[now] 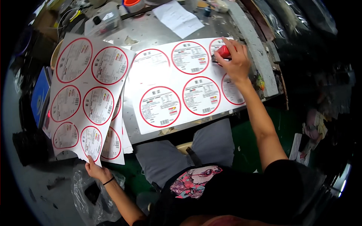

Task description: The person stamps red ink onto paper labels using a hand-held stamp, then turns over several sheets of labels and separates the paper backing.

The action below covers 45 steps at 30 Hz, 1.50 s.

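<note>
Two white sheets printed with red-ringed round labels fill the middle of the head view. The left sheet (87, 86) slants across the left of the frame, its six rings in two columns, its upper right edge meeting the right sheet. The left hand (98, 172), lower left, pinches its bottom corner between thumb and fingers, a dark band around the wrist. More printed sheets (114, 145) show beneath it. The right sheet (180, 81) lies on the metal table (145, 32), centre of the frame; its upper-left ring is incomplete. At its upper right corner, the right hand (239, 62) curls narrowly around a small red object (224, 51), over the label there; its exact kind is hard to tell. A creased white paper (178, 19) lies at top centre, a clear plastic box (105, 23) at upper left, a blue flat item (40, 98) at far left, and a transparent bag (81, 196) at lower left.
</note>
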{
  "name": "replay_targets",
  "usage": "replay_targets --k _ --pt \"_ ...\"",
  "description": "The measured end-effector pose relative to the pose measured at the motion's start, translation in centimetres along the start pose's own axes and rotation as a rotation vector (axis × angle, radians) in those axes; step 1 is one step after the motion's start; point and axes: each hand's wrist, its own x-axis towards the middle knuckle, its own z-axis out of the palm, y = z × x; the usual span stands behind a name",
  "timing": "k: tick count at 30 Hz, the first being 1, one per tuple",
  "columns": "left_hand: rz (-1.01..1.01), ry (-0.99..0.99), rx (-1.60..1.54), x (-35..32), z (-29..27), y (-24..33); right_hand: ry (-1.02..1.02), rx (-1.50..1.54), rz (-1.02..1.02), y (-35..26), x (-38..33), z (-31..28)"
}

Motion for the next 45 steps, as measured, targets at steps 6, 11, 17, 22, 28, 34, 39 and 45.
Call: replay_targets --k 6,11,17,22,28,34,39,45 --pt "0.051 0.172 0.062 -0.3 0.6 -2.6 -0.043 0.015 -0.023 -9.5 -1.6 5.0" --pt "0.09 0.197 0.146 -2.2 2.3 -1.6 0.143 0.192 -0.131 -19.1 2.0 2.6" --pt "0.498 0.366 0.781 -3.9 4.5 1.4 0.075 0.166 -0.175 -22.5 0.9 5.6" --pt "0.856 -0.521 0.541 -10.3 12.9 2.0 0.041 0.29 -0.18 -23.4 -5.1 -4.8" --pt "1.02 -0.526 1.018 -15.2 21.1 -2.3 -0.03 0.344 -0.189 -22.7 -10.1 -4.2" --pt "0.673 -0.462 0.885 -15.9 22.4 -3.5 -0.056 0.187 -0.093 -11.2 -13.3 -4.7" --pt "0.467 -0.497 0.946 -13.3 22.6 -2.6 0.13 0.164 -0.094 -5.0 -11.7 -10.0" --pt "0.493 -0.499 1.051 -14.8 23.1 -1.2 -0.032 0.151 -0.071 2.3 -13.8 -8.1"
